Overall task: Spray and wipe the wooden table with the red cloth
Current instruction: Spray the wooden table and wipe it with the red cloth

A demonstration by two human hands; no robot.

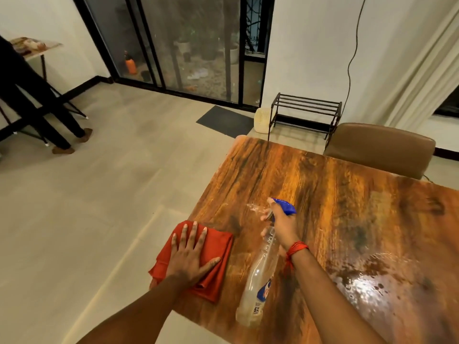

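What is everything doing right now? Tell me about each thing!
Cloth: folded, flat on the table's left edge.
Left hand: open, pressed on the cloth.
Right hand: gripping the bottle's neck.
Bottle: lifted, tilted, nozzle aimed forward.
Table: wet sheen at right.
Chair: pushed in.

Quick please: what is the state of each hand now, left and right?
Left hand: open, fingers spread, flat on the red cloth.
Right hand: closed in a grip on the spray bottle, near its blue nozzle.

Left hand (pixel 190 256) flat on red cloth (pixel 218 247) — right hand (pixel 283 223) around spray bottle (pixel 260 271) — above wooden table (pixel 347 207).
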